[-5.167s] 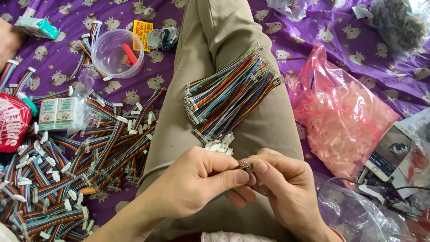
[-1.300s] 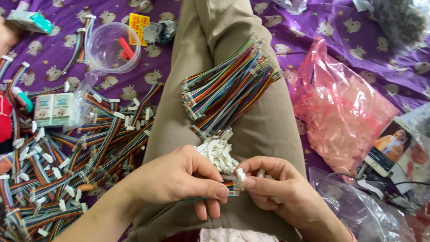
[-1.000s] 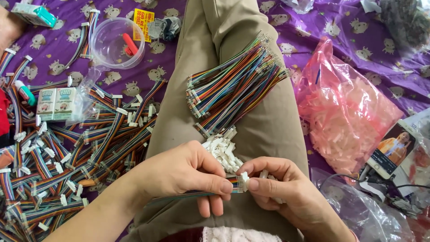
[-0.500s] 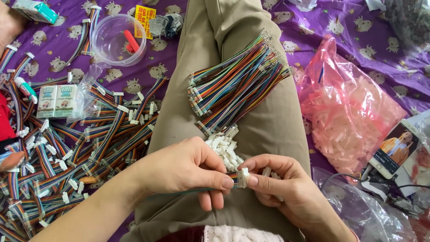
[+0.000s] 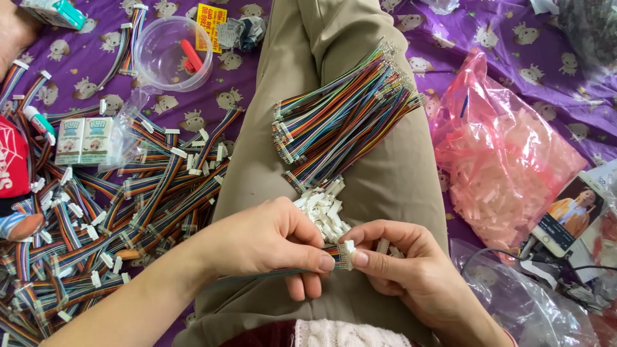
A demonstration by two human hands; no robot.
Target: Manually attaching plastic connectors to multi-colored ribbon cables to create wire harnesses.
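Note:
My left hand [image 5: 270,247] pinches a flat multicoloured ribbon cable [image 5: 308,268] near its end, over my lap. My right hand [image 5: 405,266] holds a small white plastic connector [image 5: 349,249] against the cable's tip. Just beyond my fingers a little pile of loose white connectors [image 5: 324,209] lies on my thigh. Further up the khaki trouser leg [image 5: 308,77] rests a bundle of multicoloured ribbon cables [image 5: 344,119] with bare ends.
A heap of cables with white connectors [image 5: 109,218] covers the purple cloth at left. A clear round tub [image 5: 172,54] and two small cartons [image 5: 83,138] sit beyond it. A pink bag of white connectors [image 5: 508,160] and a phone [image 5: 569,215] lie at right.
Both hands stay together over my lap. The white connector in my right hand has come against the end of the cable held by my left hand.

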